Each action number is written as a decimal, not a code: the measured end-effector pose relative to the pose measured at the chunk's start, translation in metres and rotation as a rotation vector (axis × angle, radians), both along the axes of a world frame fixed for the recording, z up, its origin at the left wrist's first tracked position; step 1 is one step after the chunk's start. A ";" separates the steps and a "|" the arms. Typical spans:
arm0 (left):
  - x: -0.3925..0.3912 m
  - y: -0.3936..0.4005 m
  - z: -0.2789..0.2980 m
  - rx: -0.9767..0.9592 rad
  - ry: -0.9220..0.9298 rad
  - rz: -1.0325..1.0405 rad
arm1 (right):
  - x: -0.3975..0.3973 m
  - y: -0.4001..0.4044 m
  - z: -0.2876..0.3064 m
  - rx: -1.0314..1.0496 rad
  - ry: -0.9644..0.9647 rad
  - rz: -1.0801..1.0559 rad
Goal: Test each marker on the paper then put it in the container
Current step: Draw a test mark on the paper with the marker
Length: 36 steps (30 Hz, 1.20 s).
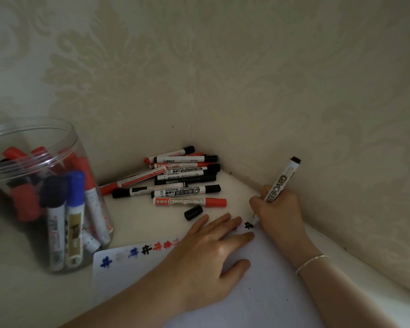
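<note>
My right hand (278, 213) grips an uncapped black whiteboard marker (281, 183), its tip touching the white paper (258, 280) beside a fresh black mark (248, 225). My left hand (208, 247) lies flat on the paper, fingers straight. A row of blue, black and red marks runs along the paper's upper edge. The marker's black cap (193, 213) lies loose on the table just above my left fingers. A pile of black and red markers (180, 178) sits in the corner. The clear plastic container (40, 197) at the left holds several red, blue and black markers.
Patterned wallpapered walls meet in a corner right behind the marker pile. The white table surface (133, 223) runs between container and paper. A thin silver bracelet (311, 262) circles my right wrist.
</note>
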<state>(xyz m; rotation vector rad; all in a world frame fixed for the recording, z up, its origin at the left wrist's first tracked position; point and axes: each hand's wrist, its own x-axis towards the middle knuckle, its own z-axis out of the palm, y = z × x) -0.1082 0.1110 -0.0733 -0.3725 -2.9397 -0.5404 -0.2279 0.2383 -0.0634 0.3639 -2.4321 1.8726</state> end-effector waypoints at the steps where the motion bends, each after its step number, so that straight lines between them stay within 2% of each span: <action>1: 0.000 0.000 0.001 0.003 0.012 -0.001 | 0.000 0.000 0.000 0.007 0.000 0.001; 3: 0.003 0.001 0.002 0.026 0.030 0.001 | 0.001 0.001 0.000 -0.018 0.000 0.000; 5: 0.005 0.001 0.004 0.129 0.124 0.062 | 0.001 0.003 0.002 -0.121 -0.007 0.001; 8: 0.001 -0.010 0.005 0.239 0.490 0.283 | 0.005 0.005 0.005 -0.215 0.068 0.007; 9: -0.002 -0.015 0.005 0.251 0.555 0.377 | 0.007 0.005 0.006 -0.215 0.102 0.015; 11: -0.005 -0.024 0.006 0.241 0.502 0.487 | 0.009 0.004 0.007 -0.213 0.128 0.039; 14: -0.007 -0.028 -0.002 0.169 0.378 0.547 | 0.009 0.004 0.008 -0.258 0.127 0.086; 18: -0.009 -0.027 -0.003 0.182 0.264 0.553 | 0.008 0.006 0.007 -0.378 0.044 0.167; 21: -0.011 -0.030 -0.003 0.205 0.227 0.540 | 0.010 0.006 0.009 -0.389 0.025 0.197; 29: -0.012 -0.028 -0.006 0.395 0.339 0.449 | 0.010 0.007 0.015 -0.510 -0.099 0.278; 36: -0.012 -0.027 -0.007 0.413 0.369 0.363 | 0.014 0.004 0.012 -0.408 -0.126 0.354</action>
